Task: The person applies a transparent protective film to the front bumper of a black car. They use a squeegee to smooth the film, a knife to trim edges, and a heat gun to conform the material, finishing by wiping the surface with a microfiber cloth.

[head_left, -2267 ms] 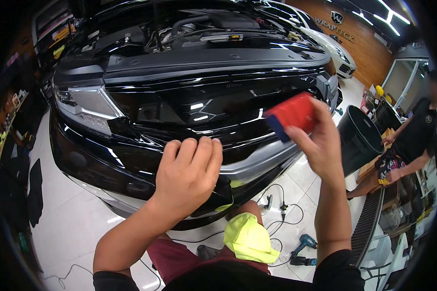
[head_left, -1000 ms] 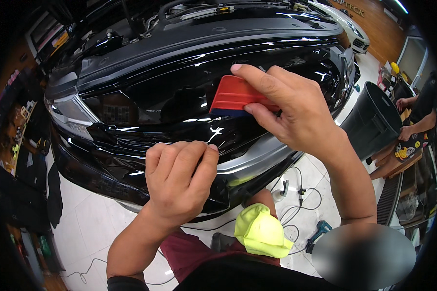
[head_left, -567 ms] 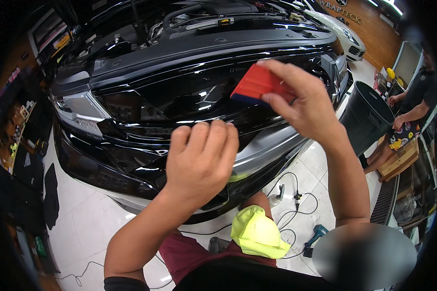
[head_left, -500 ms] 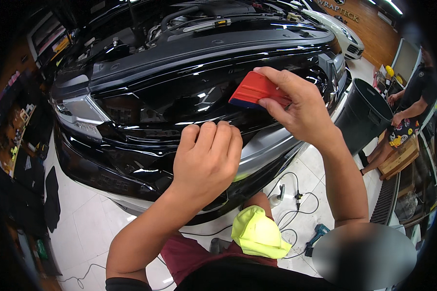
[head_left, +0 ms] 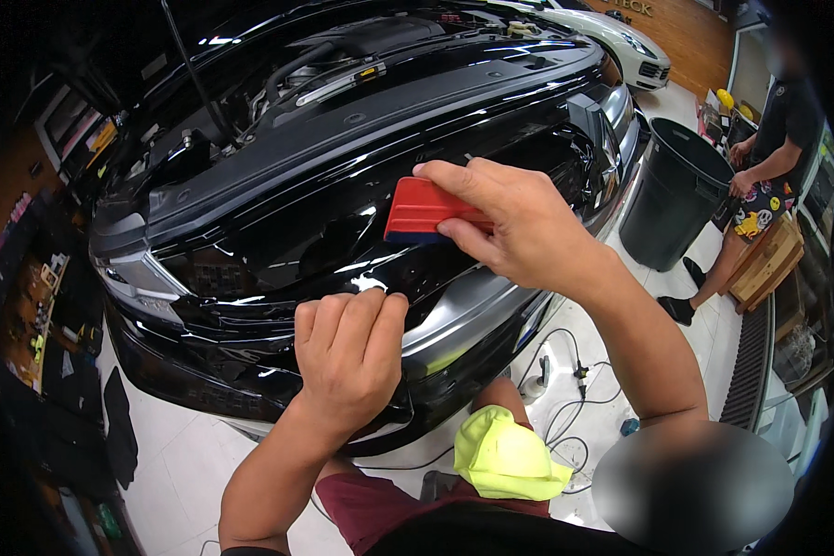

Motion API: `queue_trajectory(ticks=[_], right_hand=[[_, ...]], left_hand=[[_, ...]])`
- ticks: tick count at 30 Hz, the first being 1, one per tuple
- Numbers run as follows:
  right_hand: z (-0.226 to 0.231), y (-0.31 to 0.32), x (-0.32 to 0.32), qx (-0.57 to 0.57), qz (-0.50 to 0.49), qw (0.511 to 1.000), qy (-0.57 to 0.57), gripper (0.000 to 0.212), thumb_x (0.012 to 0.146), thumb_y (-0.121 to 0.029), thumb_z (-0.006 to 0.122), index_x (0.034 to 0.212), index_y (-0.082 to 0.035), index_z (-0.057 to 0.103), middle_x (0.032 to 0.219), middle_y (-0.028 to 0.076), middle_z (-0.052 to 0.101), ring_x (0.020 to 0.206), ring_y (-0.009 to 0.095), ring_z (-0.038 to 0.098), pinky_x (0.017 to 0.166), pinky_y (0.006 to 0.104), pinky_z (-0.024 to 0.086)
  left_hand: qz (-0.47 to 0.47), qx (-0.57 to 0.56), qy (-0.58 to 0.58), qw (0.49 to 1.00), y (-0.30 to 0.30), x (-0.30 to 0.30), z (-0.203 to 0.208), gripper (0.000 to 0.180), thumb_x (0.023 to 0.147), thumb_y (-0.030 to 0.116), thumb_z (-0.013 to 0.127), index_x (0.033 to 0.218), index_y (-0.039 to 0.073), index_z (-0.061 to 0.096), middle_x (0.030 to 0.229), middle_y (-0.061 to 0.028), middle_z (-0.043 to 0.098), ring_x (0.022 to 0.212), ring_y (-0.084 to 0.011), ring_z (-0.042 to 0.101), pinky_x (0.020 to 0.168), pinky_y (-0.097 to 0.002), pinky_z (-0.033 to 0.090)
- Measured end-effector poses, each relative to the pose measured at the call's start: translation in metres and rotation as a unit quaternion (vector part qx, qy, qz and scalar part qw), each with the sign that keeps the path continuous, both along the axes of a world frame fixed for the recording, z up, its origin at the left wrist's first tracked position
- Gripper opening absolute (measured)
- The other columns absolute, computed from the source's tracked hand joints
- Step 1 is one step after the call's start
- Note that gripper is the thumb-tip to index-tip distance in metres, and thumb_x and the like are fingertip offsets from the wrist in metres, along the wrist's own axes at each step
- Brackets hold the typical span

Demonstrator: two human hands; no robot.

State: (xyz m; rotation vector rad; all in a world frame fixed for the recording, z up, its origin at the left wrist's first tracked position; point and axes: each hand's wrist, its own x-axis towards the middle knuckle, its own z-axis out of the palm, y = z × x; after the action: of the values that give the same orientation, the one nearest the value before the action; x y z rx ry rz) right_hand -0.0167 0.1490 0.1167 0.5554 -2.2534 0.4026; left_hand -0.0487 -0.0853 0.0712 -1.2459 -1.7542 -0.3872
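My right hand (head_left: 533,222) pinches a red squeegee (head_left: 424,209) with a dark blue lower edge, thumb below and fingers above. The squeegee is over glossy black film (head_left: 315,243) that covers the front of a dark car; whether it touches cannot be told. To the lower left, my left hand (head_left: 350,352) is closed, knuckles up, at the lower part of the film. Its fingertips are hidden, but they appear to grip the film's edge. Wrinkles and folds show in the film near the left headlight (head_left: 144,283). A silver-grey bumper strip (head_left: 468,310) runs beside my hands.
The engine bay (head_left: 343,69) is uncovered. A large dark bin (head_left: 667,208) stands at the right, beside another person (head_left: 769,157). A yellow cloth (head_left: 505,454) lies over my leg. Cables (head_left: 565,422) and a spray bottle (head_left: 536,378) are on the tiled floor. A white car (head_left: 607,42) stands behind.
My right hand with the squeegee has moved left and down across the film. My left hand has shifted left and down, still closed. The view has also shifted slightly.
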Motion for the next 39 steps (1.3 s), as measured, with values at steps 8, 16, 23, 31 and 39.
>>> queue_trajectory(ticks=[8, 16, 23, 31, 39], right_hand=[[0.001, -0.013, -0.002, 0.056, -0.003, 0.998, 0.028, 0.049, 0.085, -0.013, 0.071, 0.132, -0.01, 0.059, 0.084, 0.009, 0.058, 0.073, 0.027, 0.061, 0.065, 0.0387, 0.052], [0.011, -0.046, -0.002, 0.093, 0.045, 0.994, 0.031, 0.05, 0.081, -0.011, 0.072, 0.13, -0.013, 0.059, 0.086, 0.006, 0.058, 0.08, 0.026, 0.059, 0.071, 0.0364, 0.053], [0.008, -0.067, -0.005, 0.098, 0.04, 0.993, 0.059, 0.057, 0.075, -0.003, 0.077, 0.129, -0.01, 0.062, 0.081, 0.007, 0.056, 0.075, 0.026, 0.053, 0.065, 0.0369, 0.046], [0.002, -0.108, -0.006, 0.09, 0.003, 0.993, 0.077, 0.051, 0.077, -0.008, 0.074, 0.127, -0.011, 0.062, 0.082, 0.005, 0.054, 0.072, 0.022, 0.055, 0.063, 0.0343, 0.049], [0.007, -0.165, -0.007, 0.129, -0.052, 0.988, 0.071, 0.052, 0.076, -0.01, 0.073, 0.126, -0.008, 0.061, 0.082, 0.005, 0.055, 0.074, 0.022, 0.058, 0.062, 0.0325, 0.048]], left_hand=[[0.019, -0.043, 0.01, 0.999, -0.003, 0.003, -0.006, 0.026, 0.072, 0.0, 0.072, 0.098, 0.002, 0.07, 0.092, -0.0048, 0.064, 0.078, -0.0211, 0.058, 0.071, -0.036, 0.04], [0.126, -0.042, 0.058, 0.989, -0.031, 0.003, -0.003, 0.029, 0.083, 0.016, 0.06, 0.106, 0.0, 0.069, 0.099, -0.0103, 0.059, 0.084, -0.0255, 0.056, 0.077, -0.0406, 0.043], [0.135, -0.014, 0.016, 0.991, -0.096, -0.007, 0.004, 0.025, 0.074, 0.004, 0.07, 0.099, 0.0, 0.069, 0.097, -0.0085, 0.064, 0.09, -0.0251, 0.061, 0.083, -0.0431, 0.046], [0.055, 0.038, -0.025, 0.997, -0.11, -0.012, -0.016, 0.029, 0.072, -0.003, 0.073, 0.101, -0.001, 0.071, 0.098, -0.0088, 0.064, 0.09, -0.026, 0.062, 0.078, -0.0393, 0.046], [0.071, 0.041, -0.06, 0.995, -0.117, -0.009, -0.024, 0.033, 0.075, 0.001, 0.069, 0.108, -0.001, 0.07, 0.108, -0.0114, 0.064, 0.103, -0.0287, 0.061, 0.088, -0.0416, 0.048]])
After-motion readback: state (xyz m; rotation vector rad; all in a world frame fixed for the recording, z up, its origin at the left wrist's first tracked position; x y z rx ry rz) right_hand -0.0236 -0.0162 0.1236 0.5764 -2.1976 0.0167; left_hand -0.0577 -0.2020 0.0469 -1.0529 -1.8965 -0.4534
